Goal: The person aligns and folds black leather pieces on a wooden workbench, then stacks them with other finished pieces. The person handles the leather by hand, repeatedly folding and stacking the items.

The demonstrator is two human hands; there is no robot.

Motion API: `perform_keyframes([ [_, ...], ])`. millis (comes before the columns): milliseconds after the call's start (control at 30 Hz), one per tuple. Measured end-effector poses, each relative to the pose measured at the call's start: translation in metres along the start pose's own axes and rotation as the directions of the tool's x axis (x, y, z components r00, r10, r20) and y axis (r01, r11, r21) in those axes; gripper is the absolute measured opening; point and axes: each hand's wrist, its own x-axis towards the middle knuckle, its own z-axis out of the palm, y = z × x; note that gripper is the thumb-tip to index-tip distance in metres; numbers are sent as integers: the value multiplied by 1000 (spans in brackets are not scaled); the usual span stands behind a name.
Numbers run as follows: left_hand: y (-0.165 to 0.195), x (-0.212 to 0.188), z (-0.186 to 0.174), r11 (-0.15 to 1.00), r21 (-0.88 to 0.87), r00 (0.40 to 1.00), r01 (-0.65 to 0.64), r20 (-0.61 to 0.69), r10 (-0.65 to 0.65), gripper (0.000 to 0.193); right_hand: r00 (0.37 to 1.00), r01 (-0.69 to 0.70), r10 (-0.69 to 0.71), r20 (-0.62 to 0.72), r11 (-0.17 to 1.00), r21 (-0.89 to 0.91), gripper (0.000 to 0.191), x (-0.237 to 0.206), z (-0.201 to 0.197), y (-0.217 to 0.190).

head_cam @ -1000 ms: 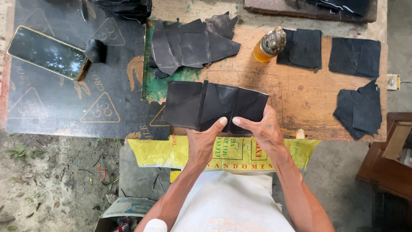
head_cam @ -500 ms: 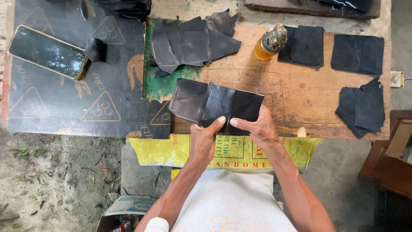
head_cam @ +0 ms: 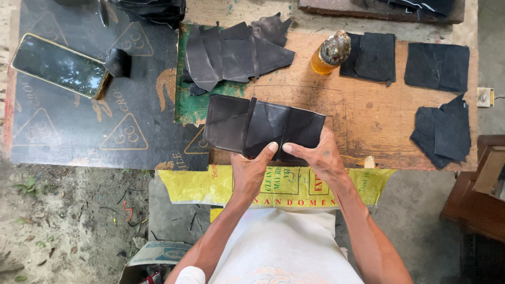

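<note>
Right now you have both hands on the black sheet (head_cam: pixel 263 126) at the centre of the frame, over the near edge of the wooden board (head_cam: pixel 363 115). Your left hand (head_cam: pixel 252 168) pinches its lower edge from below, thumb on top, and your right hand (head_cam: pixel 315 155) grips the same edge just beside it, thumbs almost touching. The sheet spreads up and to both sides from your hands, creased down the middle, its left end reaching over the green mat (head_cam: pixel 192 105). Above it, at upper centre, lies a pile of black scraps (head_cam: pixel 236 50). To the right of that pile stands an amber bottle (head_cam: pixel 330 52), touching a dark square (head_cam: pixel 373 55). More dark pieces (head_cam: pixel 439 126) lie at the right edge of the board. At upper left a phone (head_cam: pixel 58 66) rests on the black board (head_cam: pixel 79 126), with a small black roll (head_cam: pixel 118 62) just beside it. A yellow bag (head_cam: pixel 200 184) hangs below the table edge, under your wrists.
</note>
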Motion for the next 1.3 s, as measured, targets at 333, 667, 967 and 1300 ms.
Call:
perform_keyframes([
  [333,-23,9,-13,839,-405,931,363,123,-343,28,997,4,-23,79,973,232,58,2,8,6],
  [667,-20,1,-5,947,-285,989,149,59,-137,37,997,67,-73,33,987,146,48,-6,11,-4],
  [967,-18,-6,-1,984,178,991,12,-137,12,35,967,-14,-73,-242,940,-342,48,-9,29,0],
  [1300,-13,3,-12,957,-234,985,172,56,-163,38,997,-1,-1,-72,1000,-20,50,-13,14,-5],
])
